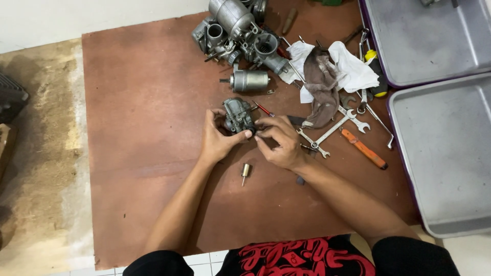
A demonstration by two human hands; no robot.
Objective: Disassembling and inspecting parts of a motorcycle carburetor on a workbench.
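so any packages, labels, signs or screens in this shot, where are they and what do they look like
No packages, labels, signs or screens in view.
Only printed surface: the shirt at the bottom edge, black with a red graphic.

A grey metal carburettor (238, 115) is sitting on a reddish-brown board (143, 102), with a brass-coloured pin (245, 171) lying close by. A white rag (353, 69) is showing around a grey-brown cloth (322, 87), near silver spanners (332, 130), an orange-handled tool (364, 149) and a yellow-and-black screwdriver (376, 69). Two grey trays (450, 153) with purple rims are lying alongside, and the black shirt (302, 258) is showing a red pattern.
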